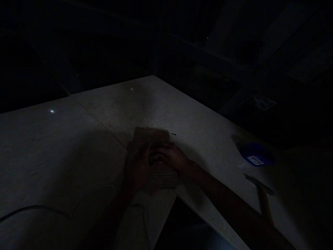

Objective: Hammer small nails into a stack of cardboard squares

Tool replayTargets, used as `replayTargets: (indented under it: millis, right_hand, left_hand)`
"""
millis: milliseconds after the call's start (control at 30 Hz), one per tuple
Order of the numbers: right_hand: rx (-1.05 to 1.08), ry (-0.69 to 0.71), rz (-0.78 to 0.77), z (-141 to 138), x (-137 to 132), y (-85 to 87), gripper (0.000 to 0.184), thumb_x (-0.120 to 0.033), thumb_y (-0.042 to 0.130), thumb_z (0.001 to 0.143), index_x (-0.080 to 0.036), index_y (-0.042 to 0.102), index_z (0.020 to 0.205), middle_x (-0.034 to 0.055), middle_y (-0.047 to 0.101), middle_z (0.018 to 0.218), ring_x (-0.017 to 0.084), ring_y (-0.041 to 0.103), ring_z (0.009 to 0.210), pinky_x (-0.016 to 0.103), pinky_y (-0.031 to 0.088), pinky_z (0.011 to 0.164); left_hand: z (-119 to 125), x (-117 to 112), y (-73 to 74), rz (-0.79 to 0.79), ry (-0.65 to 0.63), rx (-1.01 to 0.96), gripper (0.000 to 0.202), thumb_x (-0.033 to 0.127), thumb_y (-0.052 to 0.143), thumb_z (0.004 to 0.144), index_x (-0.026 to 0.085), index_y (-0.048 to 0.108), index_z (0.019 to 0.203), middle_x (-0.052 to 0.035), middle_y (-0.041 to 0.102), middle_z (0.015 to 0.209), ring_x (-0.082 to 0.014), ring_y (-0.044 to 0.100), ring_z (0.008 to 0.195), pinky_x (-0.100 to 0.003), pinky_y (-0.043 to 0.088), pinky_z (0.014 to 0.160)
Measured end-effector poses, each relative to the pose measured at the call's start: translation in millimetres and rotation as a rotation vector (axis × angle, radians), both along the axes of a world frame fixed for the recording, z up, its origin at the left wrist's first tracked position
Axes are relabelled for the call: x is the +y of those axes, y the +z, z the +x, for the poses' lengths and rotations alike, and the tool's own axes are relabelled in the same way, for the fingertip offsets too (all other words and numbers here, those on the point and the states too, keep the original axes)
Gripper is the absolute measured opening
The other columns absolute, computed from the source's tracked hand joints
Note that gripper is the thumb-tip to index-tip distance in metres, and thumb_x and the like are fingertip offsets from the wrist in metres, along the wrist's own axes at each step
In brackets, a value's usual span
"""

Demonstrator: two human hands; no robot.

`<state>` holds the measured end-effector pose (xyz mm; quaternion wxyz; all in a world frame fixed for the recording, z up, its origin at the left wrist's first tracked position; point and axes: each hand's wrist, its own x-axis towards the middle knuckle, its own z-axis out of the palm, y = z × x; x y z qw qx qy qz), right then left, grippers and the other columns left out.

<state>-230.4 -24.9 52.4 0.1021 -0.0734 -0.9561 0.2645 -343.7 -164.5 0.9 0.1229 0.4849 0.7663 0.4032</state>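
Left hand (137, 166) and right hand (173, 155) meet over a brown piece (151, 134)

The ridged brown piece, apparently wood, lies mid-counter (179, 107), its far and near ends showing beyond the hands. Both hands rest on it with bent fingers close together; the dim light makes it impossible to tell whether they grip it. A small dark nail-like object (173, 134) lies just right of its far end. Well to the right sits a labelled blue container (264, 152), with a hammer (263, 203) nearer. A dark cable (33, 207) runs along the near left.

One tabletop (192, 121) — over it two hands (139, 166) (174, 156), on it one hammer (262, 194), one blue container (260, 152), one nail (173, 134), wood pieces (151, 134) too dark to count
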Motion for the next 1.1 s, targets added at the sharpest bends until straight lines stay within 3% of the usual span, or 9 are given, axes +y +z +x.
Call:
replayTargets:
  millis: [233,367,567,767,867,1100]
  right_hand:
    - [-0.153,-0.08,0.069,-4.1,-2.7,9.7,0.042,-0.015,0.064,0.093,-0.025,0.063,0.134,0.0083,0.073,0.126,0.025,0.07,0.112,0.036,0.054,0.096]
    - [-0.141,-0.02,0.106,-2.9,-3.9,10.8,0.042,-0.014,0.06,0.095,-0.023,0.061,0.136,0.0099,0.072,0.128,0.025,0.069,0.115,0.037,0.054,0.098]
    - [-0.046,0.084,0.134,4.6,7.1,-0.8,0.052,-0.013,0.056,0.096,-0.023,0.05,0.147,0.0106,0.066,0.136,0.023,0.067,0.118,0.036,0.054,0.1]
    - [-0.054,0.171,0.182,14.4,16.8,-4.2,0.06,-0.009,0.059,0.092,-0.024,0.047,0.148,0.0093,0.06,0.144,0.022,0.062,0.127,0.035,0.051,0.105]
    - [-0.042,0.106,0.156,15.4,13.6,-5.5,0.056,-0.013,0.057,0.094,-0.023,0.047,0.148,0.0111,0.064,0.139,0.023,0.066,0.12,0.036,0.055,0.099]
    - [0.002,-0.304,-0.118,3.1,-9.6,-2.5,0.041,-0.009,0.062,0.087,-0.021,0.067,0.126,0.0061,0.079,0.104,0.02,0.075,0.092,0.032,0.058,0.086]
  left_hand:
    - [-1.5,0.8,-10.3,0.066,-0.029,-0.057,0.085,0.036,0.077,0.081,0.027,0.031,0.152,-0.0121,0.061,0.137,-0.0283,0.057,0.129,-0.047,0.048,0.106]
    - [-1.8,0.4,-10.4,0.055,-0.016,-0.043,0.086,0.035,0.079,0.079,0.027,0.032,0.151,-0.0116,0.063,0.135,-0.0287,0.057,0.13,-0.046,0.047,0.107]
    - [-1.5,0.0,-7.7,0.069,-0.007,-0.035,0.082,0.035,0.076,0.082,0.028,0.033,0.15,-0.0114,0.061,0.137,-0.0286,0.055,0.132,-0.047,0.046,0.109]
    - [-2.1,1.4,-13.5,0.102,-0.03,-0.061,0.08,0.034,0.075,0.083,0.027,0.033,0.15,-0.0129,0.049,0.151,-0.0284,0.049,0.138,-0.046,0.044,0.112]
    - [-2.3,1.7,-15.2,0.113,-0.039,-0.074,0.081,0.032,0.076,0.082,0.027,0.032,0.151,-0.0135,0.054,0.146,-0.0281,0.052,0.136,-0.047,0.045,0.11]
    - [-1.7,2.6,-10.5,0.101,-0.039,-0.083,0.084,0.025,0.077,0.079,0.027,0.034,0.15,-0.0128,0.06,0.14,-0.0284,0.055,0.131,-0.049,0.047,0.108]
